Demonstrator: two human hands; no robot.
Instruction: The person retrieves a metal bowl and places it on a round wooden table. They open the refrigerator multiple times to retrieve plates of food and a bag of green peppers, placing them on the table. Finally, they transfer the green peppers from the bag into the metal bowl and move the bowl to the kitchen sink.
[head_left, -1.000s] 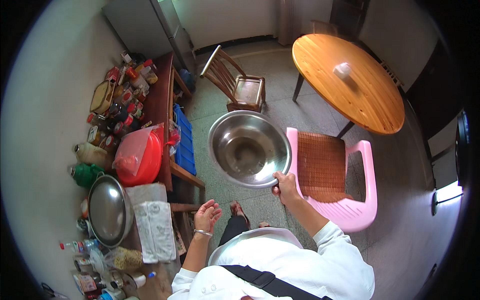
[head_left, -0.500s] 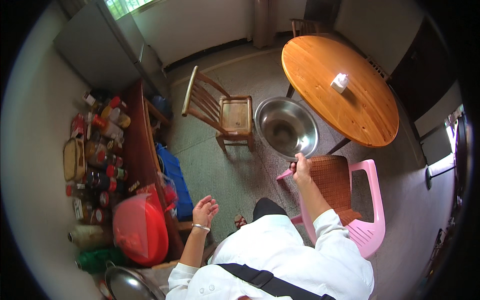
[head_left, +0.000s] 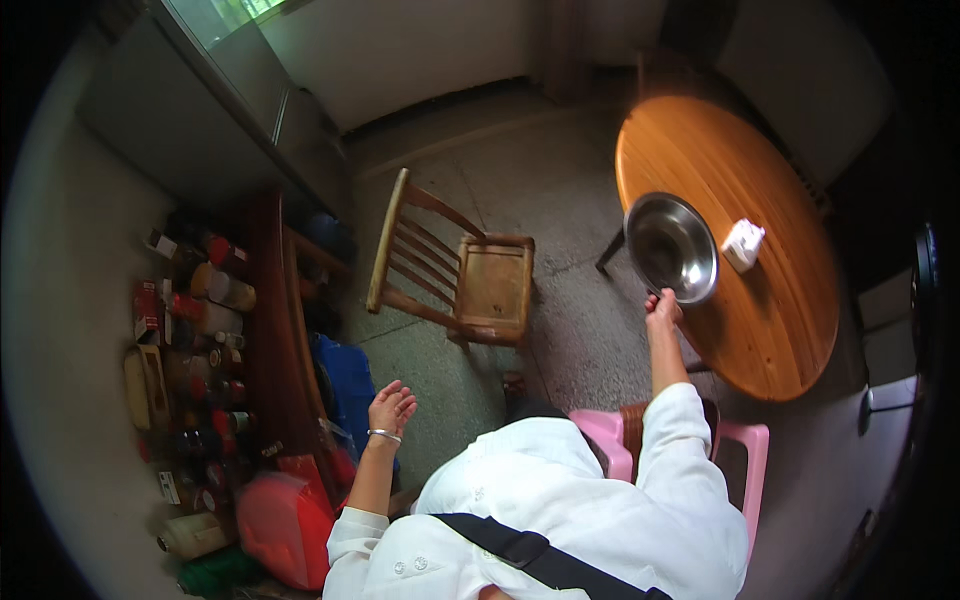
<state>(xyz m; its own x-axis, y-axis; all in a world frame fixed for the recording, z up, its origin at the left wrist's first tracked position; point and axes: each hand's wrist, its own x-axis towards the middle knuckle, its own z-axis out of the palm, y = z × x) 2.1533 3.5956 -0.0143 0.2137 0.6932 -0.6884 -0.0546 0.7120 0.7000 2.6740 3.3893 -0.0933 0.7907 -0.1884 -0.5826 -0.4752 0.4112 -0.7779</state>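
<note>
A stainless steel basin (head_left: 668, 245) is held out ahead of me by its near rim, with my right hand (head_left: 663, 308) closed on it. Its inside shows, and no contents can be made out. The basin overlaps the left edge of the round wooden table (head_left: 775, 330); whether it touches the tabletop I cannot tell. A white tissue pack (head_left: 743, 245) lies on the table just right of the basin. My left hand (head_left: 392, 408), with a bracelet on its wrist, hangs open and holds nothing, close to a blue crate (head_left: 345, 385).
A wooden chair (head_left: 497, 290) stands ahead, left of the table. A pink plastic chair (head_left: 757, 470) is close at my right side. On the left, a sideboard (head_left: 262, 330) borders several jars and bottles, with a red plastic cover (head_left: 290, 530) nearer me. A grey refrigerator (head_left: 180, 110) stands behind.
I have moved forward, and the basin has gone from above the floor to over the table's left edge, still in my right hand. My left hand stays open.
</note>
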